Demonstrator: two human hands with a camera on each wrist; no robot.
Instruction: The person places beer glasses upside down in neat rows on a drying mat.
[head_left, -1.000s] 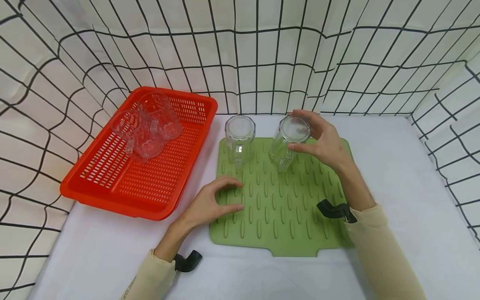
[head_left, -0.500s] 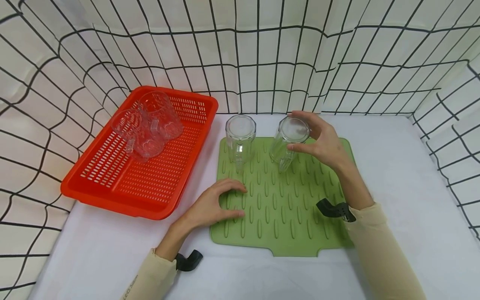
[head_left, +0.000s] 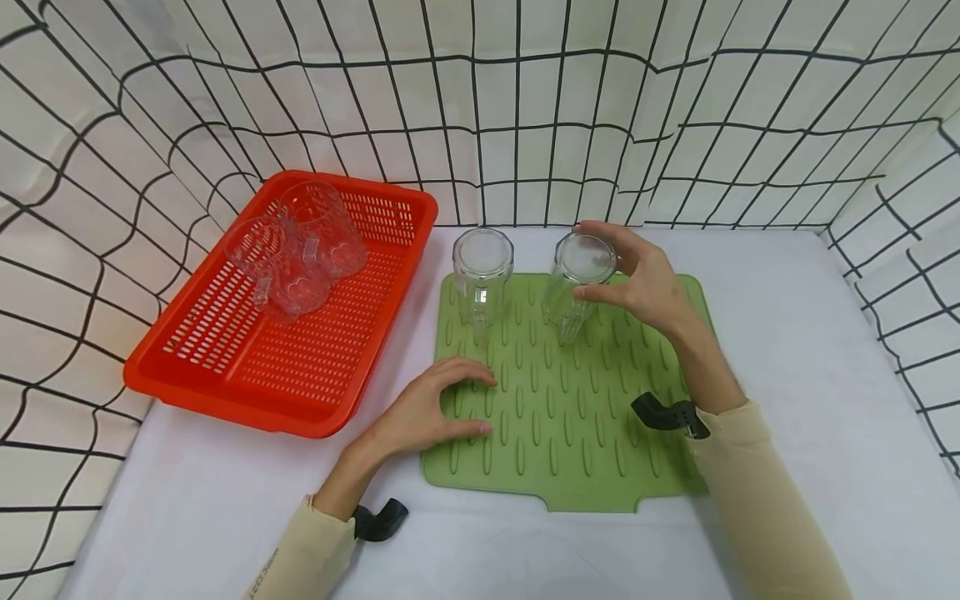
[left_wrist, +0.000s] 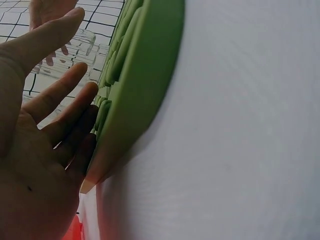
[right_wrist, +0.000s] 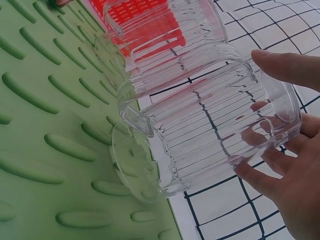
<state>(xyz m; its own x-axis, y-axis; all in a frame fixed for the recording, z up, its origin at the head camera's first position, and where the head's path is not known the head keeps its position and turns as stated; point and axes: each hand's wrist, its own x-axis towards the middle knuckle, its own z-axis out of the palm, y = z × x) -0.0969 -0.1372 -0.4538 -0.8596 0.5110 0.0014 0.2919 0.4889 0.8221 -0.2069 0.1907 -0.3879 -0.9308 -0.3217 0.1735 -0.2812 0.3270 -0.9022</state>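
Two clear glass mugs stand upside down, bases up and handles toward me, near the back of a green ridged mat [head_left: 570, 433]. Around the upper part of the right glass mug [head_left: 573, 292], my right hand [head_left: 648, 279] has its thumb in front and its fingers behind. The right wrist view shows that mug [right_wrist: 200, 120] with its rim at the mat and the fingers seen partly through the glass. The left glass mug [head_left: 482, 279] stands untouched beside it. My left hand [head_left: 420, 408] is over the mat's left edge, fingers and thumb spread apart, holding nothing.
At the left, a red plastic basket [head_left: 367, 367] holds more clear glass mugs [head_left: 330, 242], lying on their sides. A white cloth with a black grid [head_left: 536, 100] rises behind and on both sides. White cloth [head_left: 810, 375] covers the table.
My left hand has shifted slightly toward me and to the right. The right hand stays at the right glass mug, which barely moves.
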